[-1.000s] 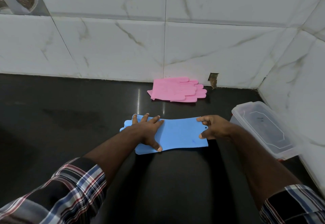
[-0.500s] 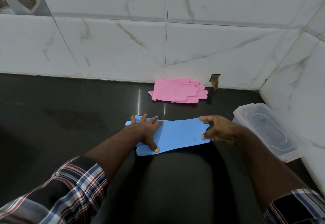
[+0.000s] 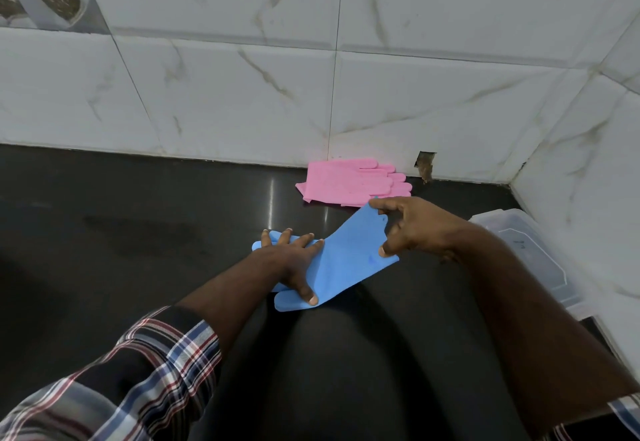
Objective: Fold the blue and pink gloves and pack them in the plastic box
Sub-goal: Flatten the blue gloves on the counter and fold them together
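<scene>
Head view: left hand point(image 3: 294, 264) spread flat, pinning the blue gloves' point(image 3: 346, 260) finger end to the dark surface point(image 3: 138, 232). Right hand point(image 3: 412, 229) pinches the cuff edge, lifted. Pink gloves point(image 3: 346, 180) by the wall. Plastic box point(image 3: 530, 253) at right, apparently lidded.

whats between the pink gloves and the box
In the head view, the right hand, lifting the blue glove's cuff, lies between the pink gloves and box.
</scene>
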A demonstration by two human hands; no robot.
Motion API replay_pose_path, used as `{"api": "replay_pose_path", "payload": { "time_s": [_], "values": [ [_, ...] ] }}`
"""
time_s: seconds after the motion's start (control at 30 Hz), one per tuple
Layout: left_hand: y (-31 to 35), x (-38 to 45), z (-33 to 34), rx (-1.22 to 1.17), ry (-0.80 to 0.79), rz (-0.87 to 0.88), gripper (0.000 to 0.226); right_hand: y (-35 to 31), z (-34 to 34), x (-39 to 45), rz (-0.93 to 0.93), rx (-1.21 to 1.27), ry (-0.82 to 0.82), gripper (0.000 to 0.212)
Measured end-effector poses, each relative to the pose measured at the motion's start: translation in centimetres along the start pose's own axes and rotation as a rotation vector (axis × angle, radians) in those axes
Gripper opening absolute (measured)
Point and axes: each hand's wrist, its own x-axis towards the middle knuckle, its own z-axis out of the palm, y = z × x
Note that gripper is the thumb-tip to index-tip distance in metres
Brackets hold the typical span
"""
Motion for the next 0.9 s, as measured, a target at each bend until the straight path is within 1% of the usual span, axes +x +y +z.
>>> {"api": "replay_pose_path", "payload": {
  "time_s": [0.1,0.17,0.2,0.27,0.37,0.53,0.63,0.67,0.7,0.73,0.77,0.8,0.83,0.87,0.9],
  "values": [
    [0.0,0.1,-0.1,0.013,0.001,0.013,0.13,-2.7,0.9,0.5,-0.046,-0.133,-0.017,0.094],
    [0.0,0.1,-0.2,0.014,-0.013,0.014,0.129,-4.2,1.5,0.8,-0.044,-0.173,-0.03,0.094],
    [0.0,0.0,-0.2,0.009,-0.02,0.014,0.127,-4.9,1.7,1.0,-0.037,-0.182,-0.036,0.094],
    [-0.1,-0.1,-0.4,-0.033,-0.006,0.014,0.115,-5.6,2.0,1.1,-0.022,-0.202,-0.041,0.094],
    [-0.1,-0.4,-0.4,-0.08,0.071,0.025,0.096,-6.0,2.1,1.2,-0.011,-0.212,-0.029,0.094],
    [0.9,-0.6,0.7,-0.032,0.089,0.037,0.096,-6.4,2.7,1.2,0.01,-0.186,-0.018,0.092],
    [0.5,-0.7,0.3,-0.111,0.148,0.048,0.089,-6.9,3.3,1.3,0.007,-0.166,-0.02,0.091],
    [0.2,-0.9,-0.1,-0.179,0.219,0.045,0.082,-7.1,3.5,1.3,0.005,-0.164,-0.017,0.091],
    [0.0,-1.2,-0.6,-0.301,0.324,0.04,0.07,-7.3,3.8,1.4,0.004,-0.173,-0.013,0.092],
    [-0.3,-1.8,-1.2,-0.481,0.434,0.031,0.057,-7.5,4.0,1.5,0.006,-0.184,-0.013,0.092],
    [-0.6,-2.5,-1.8,-0.721,0.523,0.024,0.043,-7.7,4.4,1.6,0.011,-0.192,-0.015,0.093],
    [-0.8,-3.4,-2.3,-1.002,0.534,0.017,0.03,-7.9,4.7,1.8,0.014,-0.2,-0.019,0.093],
    [-1.1,-4.3,-2.8,-1.278,0.472,0.03,0.024,-8.2,5.1,1.9,0.015,-0.209,-0.022,0.093],
    [-1.5,-5.4,-3.0,-1.48,0.387,0.053,0.022,-8.6,5.5,2.0,0.014,-0.225,-0.027,0.093],
    [-2.0,-6.2,-3.0,-1.592,0.308,0.082,0.023,-9.0,6.0,2.2,0.01,-0.253,-0.032,0.092]
  ]
}}
